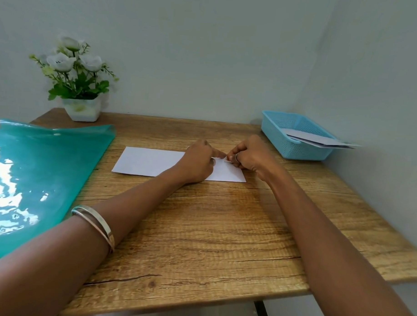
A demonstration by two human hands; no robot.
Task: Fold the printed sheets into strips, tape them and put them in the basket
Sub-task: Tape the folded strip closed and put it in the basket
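A white folded sheet (148, 162) lies flat on the wooden table, long side across. My left hand (199, 163) rests on its right half, with the index finger pressing near the top right edge. My right hand (246, 154) is curled at the sheet's top right corner and pinches a small pale piece there, either tape or the paper's corner; I cannot tell which. The light blue basket (275, 134) stands at the back right with folded grey-white strips (321, 141) in it, sticking out over its right rim.
A teal plastic folder (36, 175) covers the table's left side and curls up at the back. A white pot of artificial flowers (82, 107) stands in the back left corner. The walls close in behind and at the right.
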